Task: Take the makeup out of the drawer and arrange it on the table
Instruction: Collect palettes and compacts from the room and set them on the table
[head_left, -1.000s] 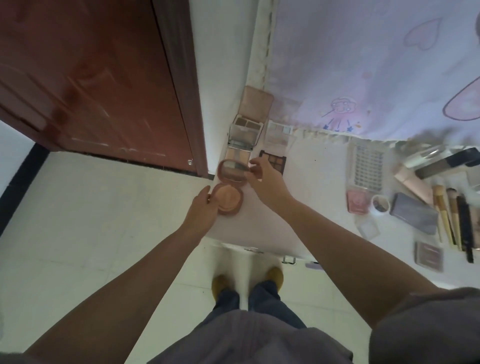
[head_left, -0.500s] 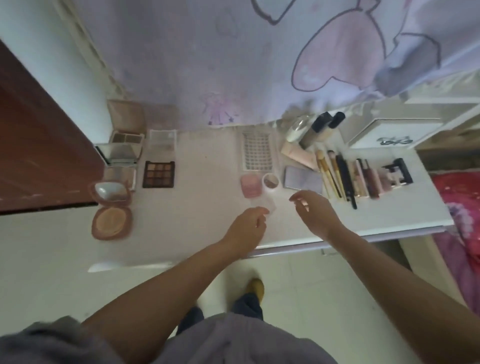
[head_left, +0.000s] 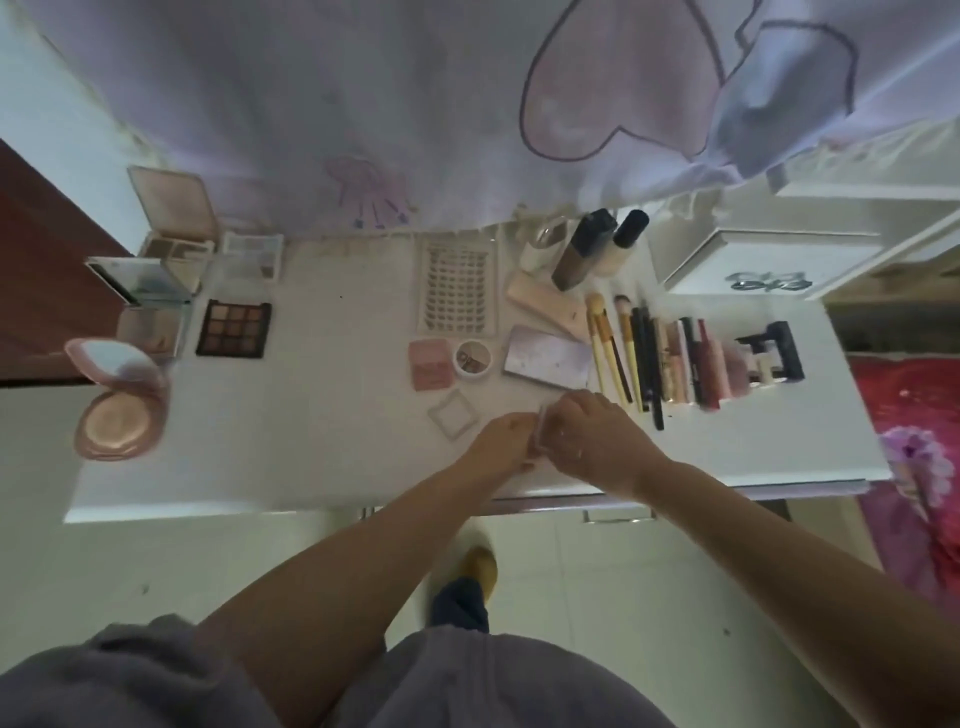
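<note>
Both hands are now meeting near the front edge of the table (head_left: 322, 467), having left the round compact (head_left: 122, 400) lying open at the far left a second ago; the left hand (head_left: 501, 447) and right hand (head_left: 587, 441) are pinching a small thin case (head_left: 540, 434) between them (its kind is too blurred to tell), seemingly opening it for display. Most makeup is already lying arranged: the dark palette (head_left: 234, 329), lash tray (head_left: 457, 286), brushes (head_left: 608, 343) and lipsticks (head_left: 696, 364). A clear square lid (head_left: 453, 414) is lying just beside the left hand, and the brushes are crowding the right.
</note>
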